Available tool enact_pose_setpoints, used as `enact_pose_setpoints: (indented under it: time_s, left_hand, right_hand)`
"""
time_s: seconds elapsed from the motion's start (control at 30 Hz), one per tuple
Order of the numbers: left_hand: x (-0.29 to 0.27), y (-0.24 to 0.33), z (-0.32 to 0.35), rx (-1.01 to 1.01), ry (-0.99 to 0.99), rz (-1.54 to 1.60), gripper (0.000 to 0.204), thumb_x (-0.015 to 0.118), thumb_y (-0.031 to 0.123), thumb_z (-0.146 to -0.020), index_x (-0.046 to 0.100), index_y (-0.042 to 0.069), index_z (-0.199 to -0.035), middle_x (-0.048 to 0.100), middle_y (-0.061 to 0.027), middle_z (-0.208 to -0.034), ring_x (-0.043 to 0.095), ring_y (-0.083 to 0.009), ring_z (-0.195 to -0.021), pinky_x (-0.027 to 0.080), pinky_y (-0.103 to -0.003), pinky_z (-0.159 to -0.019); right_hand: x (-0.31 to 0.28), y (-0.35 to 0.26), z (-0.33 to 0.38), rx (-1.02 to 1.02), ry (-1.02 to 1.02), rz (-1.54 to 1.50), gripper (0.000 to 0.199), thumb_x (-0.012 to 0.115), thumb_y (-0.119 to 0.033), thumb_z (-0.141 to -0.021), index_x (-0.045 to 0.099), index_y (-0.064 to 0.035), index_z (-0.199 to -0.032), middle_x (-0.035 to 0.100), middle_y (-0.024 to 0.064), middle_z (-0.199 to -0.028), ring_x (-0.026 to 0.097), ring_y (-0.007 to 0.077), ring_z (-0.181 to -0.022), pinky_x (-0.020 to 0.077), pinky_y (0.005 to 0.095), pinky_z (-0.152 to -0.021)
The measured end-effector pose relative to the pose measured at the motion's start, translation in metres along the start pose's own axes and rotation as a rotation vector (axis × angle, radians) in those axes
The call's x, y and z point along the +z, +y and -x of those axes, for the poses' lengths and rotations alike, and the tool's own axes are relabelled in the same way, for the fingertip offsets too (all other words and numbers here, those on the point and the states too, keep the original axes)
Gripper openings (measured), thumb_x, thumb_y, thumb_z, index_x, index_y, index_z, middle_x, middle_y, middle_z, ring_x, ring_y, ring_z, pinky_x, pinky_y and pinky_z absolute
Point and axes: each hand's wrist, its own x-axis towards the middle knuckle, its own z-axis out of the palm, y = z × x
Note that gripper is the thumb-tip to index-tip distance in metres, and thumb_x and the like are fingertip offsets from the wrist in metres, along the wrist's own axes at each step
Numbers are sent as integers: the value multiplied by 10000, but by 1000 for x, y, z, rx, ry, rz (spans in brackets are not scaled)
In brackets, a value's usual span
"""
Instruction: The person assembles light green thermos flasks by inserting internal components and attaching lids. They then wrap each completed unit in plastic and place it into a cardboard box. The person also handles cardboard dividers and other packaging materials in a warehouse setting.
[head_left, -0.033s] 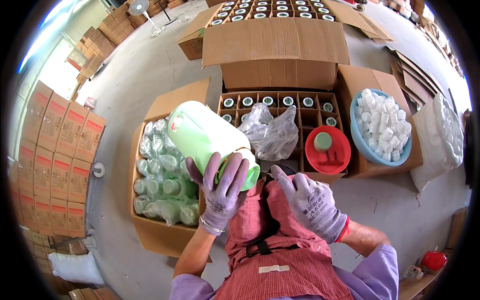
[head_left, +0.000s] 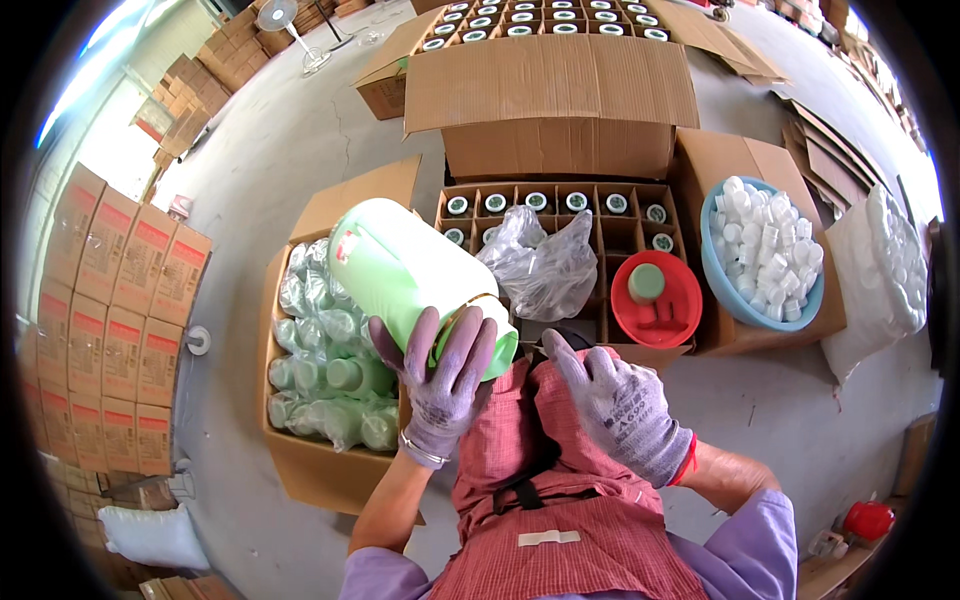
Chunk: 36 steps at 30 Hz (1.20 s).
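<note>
My left hand (head_left: 445,375), in a grey-lavender glove, grips the lower end of a large pale green plastic jug (head_left: 405,265). The jug is tilted, its broad end up to the left and its darker green lower end above my lap. My gloved right hand (head_left: 625,410) is over my right thigh, index finger stretched forward and the other fingers curled. Its palm side is hidden, so what it may hold does not show. Ahead, a divided carton (head_left: 625,235) holds upright bottles with white-and-green caps. A crumpled clear plastic bag (head_left: 545,265) lies on top of it.
At left, an open carton (head_left: 320,470) holds plastic-wrapped green bottles. A red bowl (head_left: 620,325) with a green cup (head_left: 646,284) sits at the divided carton's right corner. Farther right are a blue basin (head_left: 712,265) of white caps and a white sack (head_left: 880,280). Stacked cartons (head_left: 120,320) stand far left.
The jug has shifted very slightly left and up with my left hand. My right hand stays in place.
</note>
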Motion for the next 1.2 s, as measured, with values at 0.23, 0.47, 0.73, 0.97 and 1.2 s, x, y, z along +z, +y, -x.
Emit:
enact_pose_setpoints:
  time_s: [0.23,0.47,0.73,0.97,1.2]
  left_hand:
    - [1,-9,4,101,130,-111,434,807,225,-653,650,160,-1053,542,21,-1200,363,-301,-1263,169,-659,-1124]
    - [6,-7,4,44,186,-78,470,806,220,-648,634,154,-1080,486,-92,-1253,386,-362,-1233,210,-633,-1114]
    - [19,-7,11,-86,212,37,334,634,421,-868,636,175,-1095,493,-41,-1293,337,-340,-1313,166,-679,-1118]
    - [23,-11,14,-82,229,45,371,622,401,-873,614,128,-1124,503,-41,-1292,329,-372,-1321,193,-680,-1107]
    - [24,-7,14,-122,243,114,471,675,396,-826,579,88,-1168,502,-61,-1297,351,-409,-1295,222,-648,-1102]
  right_hand:
    - [-6,-9,-3,9,-105,-55,566,513,-98,-857,403,32,-1396,575,123,-740,625,223,-568,500,341,-470]
    - [17,2,-5,3,-132,-435,451,496,-133,-920,440,71,-1318,615,139,-656,629,261,-563,489,369,-484]
    - [21,8,-17,52,-290,-864,366,458,-200,-976,490,1,-1280,645,217,-762,649,331,-632,506,425,-555]
    - [-5,8,-32,289,-839,-1307,374,437,-250,-1002,507,42,-1224,594,97,-671,599,153,-530,470,283,-478]
    - [13,5,-27,164,-889,-1667,289,429,-227,-1004,533,22,-1107,543,40,-635,472,79,-421,378,223,-371]
